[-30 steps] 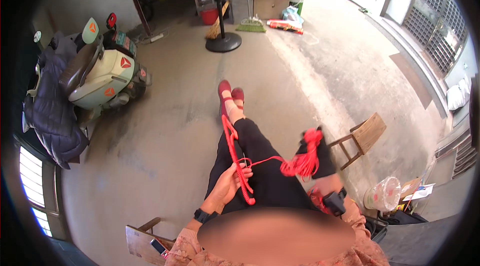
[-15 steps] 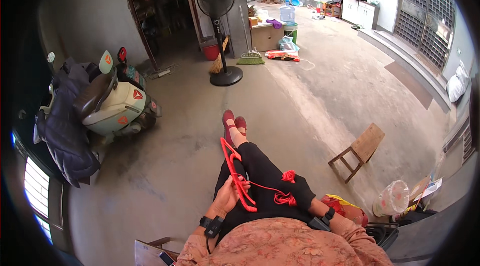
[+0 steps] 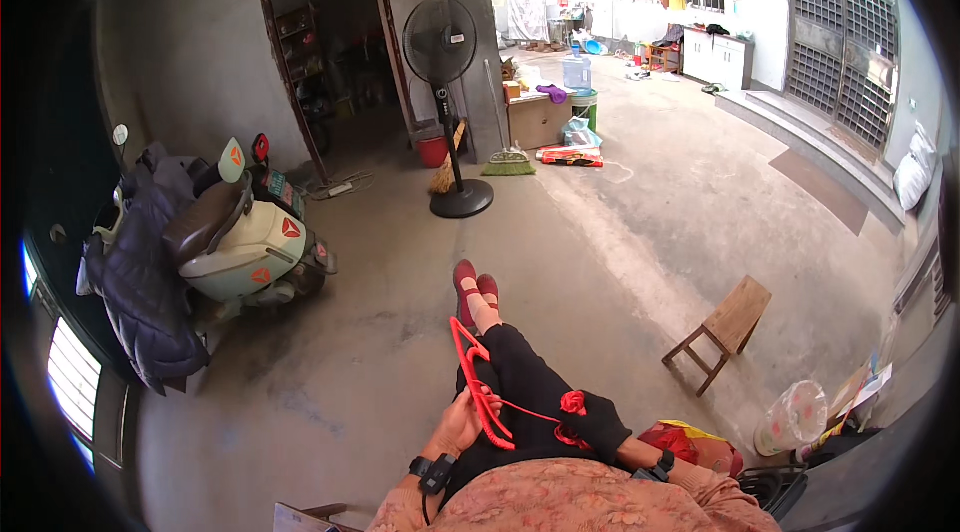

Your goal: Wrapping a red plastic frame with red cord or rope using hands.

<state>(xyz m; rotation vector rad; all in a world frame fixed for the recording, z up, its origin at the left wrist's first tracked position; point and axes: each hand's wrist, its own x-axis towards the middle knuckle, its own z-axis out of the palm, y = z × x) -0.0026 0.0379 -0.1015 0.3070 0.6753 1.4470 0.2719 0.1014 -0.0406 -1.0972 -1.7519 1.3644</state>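
Note:
My left hand [image 3: 466,420] is closed around a long red clothes hanger [image 3: 470,367], whose lower part looks ridged, as if wrapped in cord. The hanger stands tilted above my lap. From it, a thin red cord [image 3: 530,413] runs to the right. What looks like a black covering, perhaps a glove, hides the skin of my right hand [image 3: 602,424]. That hand appears closed around a bundle of the red cord [image 3: 572,402], which pokes out above and below it. Its individual fingers cannot be made out against my black trousers [image 3: 520,362].
A wooden stool [image 3: 735,317] stands to the right, and a clear plastic-lined bin [image 3: 792,417] lies nearer. A red bag [image 3: 690,442] sits beside my right forearm. Ahead is a black standing fan [image 3: 440,42]; a scooter [image 3: 240,252] is parked at left.
The whole view has shifted, so the surroundings and my legs appear lower. My right hand has turned slightly, and less of the cord bundle shows. The left hand keeps its hold on the hanger.

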